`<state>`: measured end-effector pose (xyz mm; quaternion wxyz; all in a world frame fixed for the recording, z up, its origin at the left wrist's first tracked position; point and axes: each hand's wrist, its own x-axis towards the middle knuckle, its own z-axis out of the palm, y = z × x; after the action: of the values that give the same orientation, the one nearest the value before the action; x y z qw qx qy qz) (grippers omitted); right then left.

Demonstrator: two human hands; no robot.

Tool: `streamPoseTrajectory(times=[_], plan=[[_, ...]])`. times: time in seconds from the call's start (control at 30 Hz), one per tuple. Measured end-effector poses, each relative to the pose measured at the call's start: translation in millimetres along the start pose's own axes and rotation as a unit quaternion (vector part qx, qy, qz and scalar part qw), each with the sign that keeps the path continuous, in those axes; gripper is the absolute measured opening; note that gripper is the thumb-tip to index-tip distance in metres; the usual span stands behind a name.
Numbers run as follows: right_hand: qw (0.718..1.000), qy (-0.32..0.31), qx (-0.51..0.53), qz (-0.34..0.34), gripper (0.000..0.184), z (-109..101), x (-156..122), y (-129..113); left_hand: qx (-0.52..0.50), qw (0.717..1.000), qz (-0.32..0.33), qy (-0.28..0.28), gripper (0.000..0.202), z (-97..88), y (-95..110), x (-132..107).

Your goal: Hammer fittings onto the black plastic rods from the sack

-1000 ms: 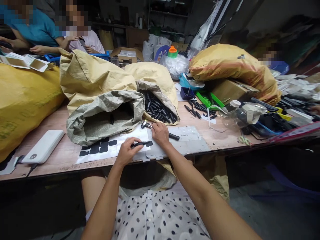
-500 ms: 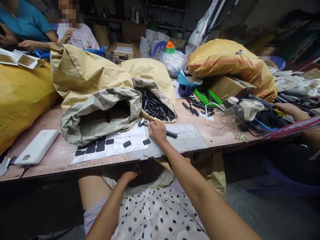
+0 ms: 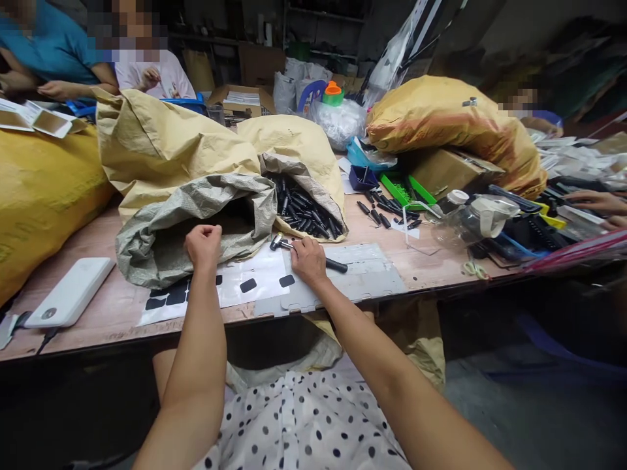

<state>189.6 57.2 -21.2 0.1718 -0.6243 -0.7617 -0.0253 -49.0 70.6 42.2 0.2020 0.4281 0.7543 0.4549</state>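
Note:
My right hand [image 3: 307, 258] lies closed on a small hammer [image 3: 294, 247] with a metal head and black handle, on a grey plate [image 3: 365, 277] at the table's front edge. My left hand [image 3: 203, 244] is raised in a loose fist at the mouth of a grey-lined paper sack [image 3: 196, 222]; nothing shows in it. Below it lies a white sheet [image 3: 249, 277] carrying black rounded stickers [image 3: 247, 285]. A second open sack [image 3: 306, 209] just behind the hammer holds several black cylindrical parts.
A white power bank [image 3: 68, 292] lies at front left beside a big yellow sack [image 3: 44, 196]. More black parts, a green tray [image 3: 406, 192], a plastic bottle [image 3: 470, 219] and a stuffed sack [image 3: 450, 130] crowd the right. Other people sit at far left; another person's hand [image 3: 592, 202] reaches in at right.
My left hand held a black part over the sticker sheet, dropped below the table edge, then rose to the grey sack's mouth. My right hand stayed on the hammer.

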Motion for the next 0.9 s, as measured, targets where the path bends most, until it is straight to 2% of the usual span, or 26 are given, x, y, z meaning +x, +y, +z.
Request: streamPoseTrajectory(times=[0.03, 0.1, 0.23, 0.33, 0.43, 0.53, 0.6, 0.7, 0.9], plan=[[1.0, 0.0, 0.002, 0.0, 0.025, 0, 0, 0, 0.048, 0.998, -0.033, 0.036, 0.017, 4.7, -1, 10], [1.0, -0.002, 0.005, 0.002, 0.025, -1, 1, -1, 0.129, 0.986, -0.092, 0.058, 0.018, 12.5, -3, 21], [1.0, -0.008, 0.007, 0.006, 0.025, -3, 1, -2, 0.197, 0.974, -0.106, 0.032, 0.013, 18.1, -6, 25], [1.0, -0.013, 0.004, 0.011, 0.024, -4, 1, -4, 0.178, 0.982, -0.055, 0.021, 0.011, 13.1, -12, 19], [1.0, -0.018, 0.002, 0.013, 0.025, -5, 1, -4, 0.116, 0.991, 0.059, -0.018, 0.014, 5.5, -18, -1], [1.0, -0.023, -0.004, 0.015, 0.026, -6, 1, -4, 0.059, 0.972, 0.183, -0.134, 0.017, 4.7, -24, -32], [0.999, -0.028, -0.006, 0.015, 0.026, -6, 1, -4, 0.055, 0.948, 0.232, -0.211, 0.014, 9.9, -29, -51], [0.999, -0.029, -0.005, 0.013, 0.026, -6, 0, -3, 0.08, 0.934, 0.24, -0.253, 0.012, 21.6, -37, -64], [0.999, -0.05, 0.012, 0.017, 0.027, -10, 6, -1, 0.086, 0.936, 0.219, -0.26, 0.015, 30.7, -47, -61]])
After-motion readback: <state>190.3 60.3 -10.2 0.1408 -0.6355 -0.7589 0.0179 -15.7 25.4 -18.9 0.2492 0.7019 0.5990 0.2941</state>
